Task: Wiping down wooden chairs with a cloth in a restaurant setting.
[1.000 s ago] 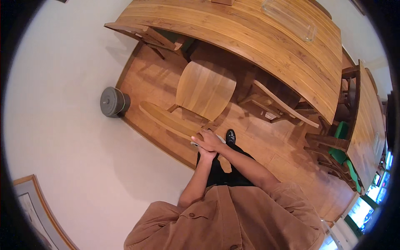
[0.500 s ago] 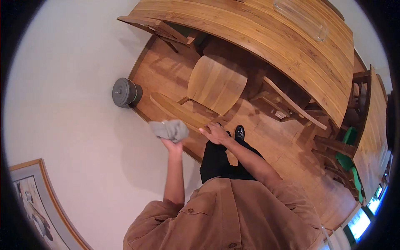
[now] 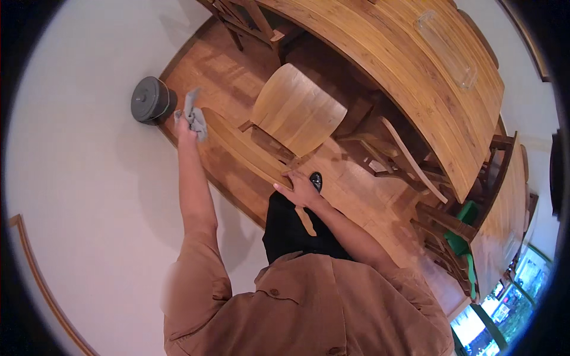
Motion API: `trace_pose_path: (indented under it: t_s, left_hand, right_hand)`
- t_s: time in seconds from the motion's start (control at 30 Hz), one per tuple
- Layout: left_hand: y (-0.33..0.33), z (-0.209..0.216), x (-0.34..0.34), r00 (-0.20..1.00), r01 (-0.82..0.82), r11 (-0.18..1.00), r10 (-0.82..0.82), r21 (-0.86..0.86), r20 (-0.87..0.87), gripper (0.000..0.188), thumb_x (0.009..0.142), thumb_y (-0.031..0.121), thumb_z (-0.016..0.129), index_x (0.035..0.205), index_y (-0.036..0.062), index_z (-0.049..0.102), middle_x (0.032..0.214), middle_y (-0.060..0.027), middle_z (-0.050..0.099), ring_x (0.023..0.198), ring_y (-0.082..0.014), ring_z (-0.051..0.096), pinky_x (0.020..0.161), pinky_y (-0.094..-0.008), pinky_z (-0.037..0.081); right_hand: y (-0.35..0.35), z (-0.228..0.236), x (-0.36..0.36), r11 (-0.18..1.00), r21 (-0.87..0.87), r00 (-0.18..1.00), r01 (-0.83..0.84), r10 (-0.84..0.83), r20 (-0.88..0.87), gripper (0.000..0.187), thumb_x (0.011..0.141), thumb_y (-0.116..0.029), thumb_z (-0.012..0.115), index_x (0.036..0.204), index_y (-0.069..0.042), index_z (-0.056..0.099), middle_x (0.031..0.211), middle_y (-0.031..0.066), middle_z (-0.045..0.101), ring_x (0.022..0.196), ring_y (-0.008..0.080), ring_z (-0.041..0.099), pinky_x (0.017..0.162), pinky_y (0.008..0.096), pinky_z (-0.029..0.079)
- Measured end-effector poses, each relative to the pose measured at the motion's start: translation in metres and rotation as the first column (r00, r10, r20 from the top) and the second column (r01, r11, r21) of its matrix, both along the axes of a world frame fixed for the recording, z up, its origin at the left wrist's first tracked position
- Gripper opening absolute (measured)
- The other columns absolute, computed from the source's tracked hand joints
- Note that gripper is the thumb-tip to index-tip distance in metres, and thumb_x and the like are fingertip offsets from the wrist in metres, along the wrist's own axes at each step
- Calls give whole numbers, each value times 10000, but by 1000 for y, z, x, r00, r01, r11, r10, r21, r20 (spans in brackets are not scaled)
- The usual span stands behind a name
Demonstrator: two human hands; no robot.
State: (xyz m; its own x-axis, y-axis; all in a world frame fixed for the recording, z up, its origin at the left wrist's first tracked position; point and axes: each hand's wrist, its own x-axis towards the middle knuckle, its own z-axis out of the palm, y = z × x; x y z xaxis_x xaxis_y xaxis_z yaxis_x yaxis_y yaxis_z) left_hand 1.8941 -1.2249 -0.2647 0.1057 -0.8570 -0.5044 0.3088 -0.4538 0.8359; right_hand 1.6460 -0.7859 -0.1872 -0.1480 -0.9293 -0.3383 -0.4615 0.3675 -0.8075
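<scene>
My left hand (image 3: 183,130) is stretched out to the far left, closed on a crumpled grey cloth (image 3: 196,121) whose loose ends stick out past the fingers. It is near the far end of the wooden chair's backrest (image 3: 237,147). At the near end of that backrest, my right hand (image 3: 301,190) grips the rail, its thumb on the near side and its fingers over the edge. The chair's pale wooden seat (image 3: 300,110) lies beyond, partly under the table's edge.
A lidded dark grey bin (image 3: 151,99) stands by the white wall on the left. Beyond the chair is a long wooden table (image 3: 392,65) bearing a clear tray (image 3: 445,50). Another chair (image 3: 398,151) is tucked in to the right. Farther right stands a chair with green parts (image 3: 460,228).
My left hand has reached forward and left with the cloth, from beside the chair to the backrest's far end. My right hand stays on the backrest. The view has shifted.
</scene>
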Motion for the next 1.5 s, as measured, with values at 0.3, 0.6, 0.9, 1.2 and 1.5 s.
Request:
trace_pose_path:
  t_s: [0.3, 0.6, 0.9, 1.2, 1.5]
  left_hand:
    - [21, -62, -34, 925, 240, 930, -133, 278, -356, 439, 904, 450, 636, 1217, 142, 617, 1192, -112, 657, 1098, -301, 626, 916, -516, 534]
    - [-22, 2, 1, 930, 360, 933, -358, 8, -80, 422, 925, 399, 594, 1204, 87, 643, 1137, -102, 682, 1036, -243, 652, 841, -420, 552]
    - [100, 65, -155, -634, 736, -281, -604, 616, 483, 651, 756, 561, 694, 1206, 93, 665, 1213, -180, 662, 1109, -304, 631, 948, -404, 488]
    - [364, 48, -223, -598, 774, -497, -374, 392, 708, 462, 773, 391, 656, 1085, 52, 693, 1062, -234, 694, 996, -373, 669, 883, -469, 515]
    - [456, 121, -154, -313, 684, -652, 142, 327, 939, 183, 801, 214, 643, 896, 94, 743, 863, -82, 660, 1018, -233, 614, 808, -448, 456]
  right_hand:
    - [2, 7, -7, 1000, 24, 996, 1, 2, -91, 660, 892, -543, 597, 1216, 31, 571, 1218, 250, 583, 1185, 391, 544, 1046, 428, 417]
    - [-7, 8, 8, 999, -28, 998, -41, 40, -50, 624, 894, -504, 613, 1200, 39, 569, 1249, 248, 574, 1193, 387, 539, 1048, 419, 417]
    - [7, 13, -1, 992, 90, 995, 91, -93, 22, 805, 848, -564, 650, 1329, 50, 447, 1253, 267, 536, 1225, 362, 511, 1065, 424, 393]
    - [47, -5, -21, 682, -477, 704, 554, -690, -169, 755, 922, -562, 505, 1380, 24, 371, 1434, 293, 271, 1301, 424, 364, 1095, 462, 310]
    - [149, -51, -81, 820, 261, 736, 509, -572, 362, 413, 985, -418, 564, 1001, -8, 615, 808, 30, 597, 742, 137, 563, 720, 301, 484]
